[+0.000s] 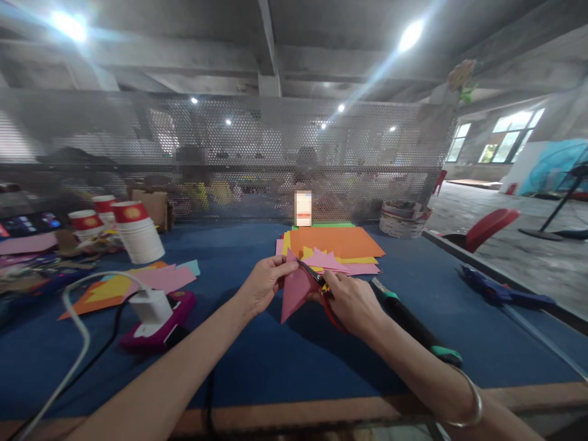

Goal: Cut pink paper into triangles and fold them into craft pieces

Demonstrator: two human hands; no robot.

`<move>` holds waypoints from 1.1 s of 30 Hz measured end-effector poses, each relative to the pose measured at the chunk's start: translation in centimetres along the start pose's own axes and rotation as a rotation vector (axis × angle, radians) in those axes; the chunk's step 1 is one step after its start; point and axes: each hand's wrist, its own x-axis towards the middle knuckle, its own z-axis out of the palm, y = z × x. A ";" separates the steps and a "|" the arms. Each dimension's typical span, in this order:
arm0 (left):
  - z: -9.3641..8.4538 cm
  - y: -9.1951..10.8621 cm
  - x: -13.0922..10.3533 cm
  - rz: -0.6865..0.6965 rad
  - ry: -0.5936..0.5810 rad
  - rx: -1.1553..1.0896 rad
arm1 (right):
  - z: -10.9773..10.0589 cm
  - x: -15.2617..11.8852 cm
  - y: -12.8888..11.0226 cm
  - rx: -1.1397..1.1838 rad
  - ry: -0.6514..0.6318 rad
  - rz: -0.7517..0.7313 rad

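Between thumb and fingers, my left hand (266, 283) pinches a folded piece of pink paper (296, 291) near its top. My right hand (351, 300) is closed round the handles of a pair of scissors (311, 271) with red and yellow grips. The dark blades point up and left and lie against the pink paper close to my left fingertips. Just beyond my hands, several pointed pink and yellow paper cutouts (324, 260) rest on a stack of coloured sheets, an orange sheet (344, 240) on top.
Right of my hands lie a black and green utility knife (416, 324) and a blue glue gun (500, 291). On the left are a purple power strip (184, 312) with a white charger (151, 306), paper scraps (160, 278) and stacked paper cups (138, 233). A woven basket (404, 219) stands at the back right.
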 end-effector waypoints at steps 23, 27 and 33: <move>0.0 0.4 -0.2 0.057 0.019 0.099 | -0.2 -0.1 0.1 0.076 0.015 -0.019; 0.4 0.6 -0.4 0.056 0.015 0.091 | -0.2 -0.2 0.0 0.067 0.026 -0.018; 0.6 0.8 -0.7 0.042 0.003 0.095 | 0.0 0.0 -0.1 0.059 0.052 -0.002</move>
